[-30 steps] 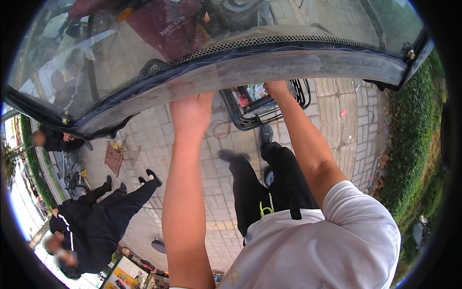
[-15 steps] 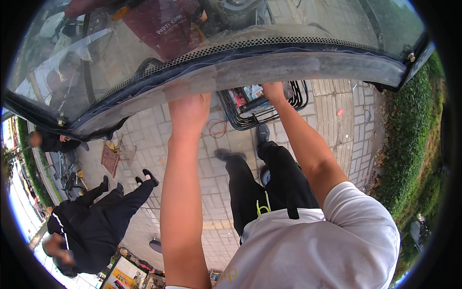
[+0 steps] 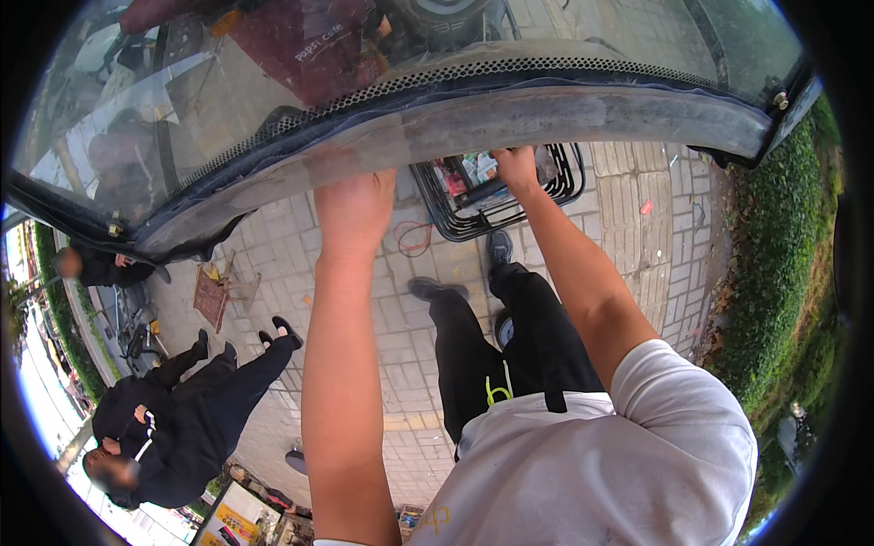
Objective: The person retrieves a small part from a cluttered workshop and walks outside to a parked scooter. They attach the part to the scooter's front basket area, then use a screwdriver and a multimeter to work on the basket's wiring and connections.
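Observation:
A clear curved windshield (image 3: 583,59) with a dark perforated band spans the top of the view, edged below by a cloudy see-through strip (image 3: 510,118). At this strip's lower edge my left hand (image 3: 353,205) is closed, its fingertips blurred behind the strip. What it grips is hidden. Under the same edge my right hand (image 3: 517,169) is closed over a black wire basket (image 3: 460,227). Small packets (image 3: 480,168) and a dark bar (image 3: 481,193) lie in the basket beside that hand. What the right fingers hold cannot be made out.
Two people in dark clothes (image 3: 196,428) stand at lower left, close together. A small brown stool (image 3: 211,298) and another person (image 3: 100,268) are farther left. A hedge (image 3: 774,246) runs along the right. Behind the windshield shows a maroon garment (image 3: 291,55).
Both hands keep their places at the strip and the basket, with only a slight shift of the whole view. At lower left, a person's hand has become visible at the chest.

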The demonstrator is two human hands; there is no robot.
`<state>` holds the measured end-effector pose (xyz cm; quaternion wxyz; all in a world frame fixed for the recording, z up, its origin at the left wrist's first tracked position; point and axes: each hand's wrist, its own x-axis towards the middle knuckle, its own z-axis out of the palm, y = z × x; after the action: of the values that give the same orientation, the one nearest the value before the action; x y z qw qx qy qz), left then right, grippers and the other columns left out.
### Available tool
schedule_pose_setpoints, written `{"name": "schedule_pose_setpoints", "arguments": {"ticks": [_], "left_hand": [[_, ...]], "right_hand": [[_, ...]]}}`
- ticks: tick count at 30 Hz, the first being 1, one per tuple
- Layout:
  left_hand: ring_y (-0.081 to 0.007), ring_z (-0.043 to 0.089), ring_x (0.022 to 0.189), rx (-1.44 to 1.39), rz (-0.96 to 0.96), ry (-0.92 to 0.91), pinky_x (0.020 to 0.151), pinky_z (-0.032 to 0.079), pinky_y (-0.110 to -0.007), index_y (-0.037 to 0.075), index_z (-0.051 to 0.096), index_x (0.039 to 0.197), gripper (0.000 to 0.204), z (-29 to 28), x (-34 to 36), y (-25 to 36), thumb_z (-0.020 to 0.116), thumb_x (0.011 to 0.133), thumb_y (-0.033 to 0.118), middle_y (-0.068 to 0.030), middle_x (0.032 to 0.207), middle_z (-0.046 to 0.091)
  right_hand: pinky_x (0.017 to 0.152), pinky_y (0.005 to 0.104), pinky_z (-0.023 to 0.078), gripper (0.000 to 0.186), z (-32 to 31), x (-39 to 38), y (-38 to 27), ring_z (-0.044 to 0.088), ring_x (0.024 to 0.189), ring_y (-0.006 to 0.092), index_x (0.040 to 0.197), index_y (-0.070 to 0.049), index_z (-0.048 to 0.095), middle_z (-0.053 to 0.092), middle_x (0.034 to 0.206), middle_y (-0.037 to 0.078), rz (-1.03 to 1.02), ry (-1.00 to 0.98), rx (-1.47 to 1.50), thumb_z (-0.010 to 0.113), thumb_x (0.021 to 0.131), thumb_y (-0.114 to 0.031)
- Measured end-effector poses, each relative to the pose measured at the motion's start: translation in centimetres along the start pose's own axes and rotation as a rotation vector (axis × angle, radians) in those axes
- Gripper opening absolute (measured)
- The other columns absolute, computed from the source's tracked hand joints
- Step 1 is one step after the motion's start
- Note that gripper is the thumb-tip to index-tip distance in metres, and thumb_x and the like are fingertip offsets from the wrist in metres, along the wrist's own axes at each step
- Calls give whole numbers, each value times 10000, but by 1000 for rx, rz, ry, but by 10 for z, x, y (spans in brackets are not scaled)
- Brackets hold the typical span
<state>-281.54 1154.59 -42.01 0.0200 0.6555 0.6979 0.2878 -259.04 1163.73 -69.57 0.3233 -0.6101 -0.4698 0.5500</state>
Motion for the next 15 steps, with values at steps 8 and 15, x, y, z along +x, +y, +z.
{"name": "schedule_pose_setpoints", "arguments": {"ticks": [8,15], "left_hand": [[-341,620,831,-67,-14,-11,756,466,-420,-4,637,929,161,-2,3,5,615,886,149,-143,814,662],[-382,570,817,-64,17,-33,726,434,-443,12,641,871,166,-1,7,6,590,884,169,-157,804,634]], "right_hand": [[402,260,304,218,-10,-4,-20,454,501,103,1014,3,585,609,788,73,557,-212,773,583,888,-175],[373,232,250,218,-6,-3,-9,381,464,97,980,-86,491,562,792,50,760,-311,1016,513,970,-303]]}}
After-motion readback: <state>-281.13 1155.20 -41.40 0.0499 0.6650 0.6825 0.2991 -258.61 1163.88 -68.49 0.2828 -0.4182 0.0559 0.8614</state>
